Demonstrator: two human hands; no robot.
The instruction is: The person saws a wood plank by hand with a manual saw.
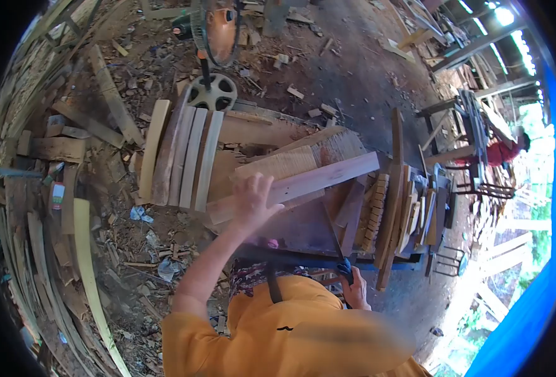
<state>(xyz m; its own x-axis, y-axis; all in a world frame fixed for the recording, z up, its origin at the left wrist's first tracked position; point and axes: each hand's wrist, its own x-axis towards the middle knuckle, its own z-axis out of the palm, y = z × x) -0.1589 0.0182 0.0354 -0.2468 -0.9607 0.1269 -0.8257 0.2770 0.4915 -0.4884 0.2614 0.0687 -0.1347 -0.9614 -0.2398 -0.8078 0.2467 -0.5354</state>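
Note:
My left hand (254,200) rests on the near side of a long pale board (322,176), fingers spread across its left part. Other flat planks (278,162) lie under and behind that board on the workbench (290,232). Low on the right, my right hand (355,291) is wrapped round the dark handle of a handsaw (333,232). The saw's blade points away from me, up toward the boards. A small pink object (272,243) sits near the bench's front edge.
Upright-lying strips (195,157) line the bench's left end, and stacked wood (410,213) its right. Beyond stands a fan (220,34) on a round base. Scraps litter the floor. A person in red (501,154) is far right, beside wooden frames.

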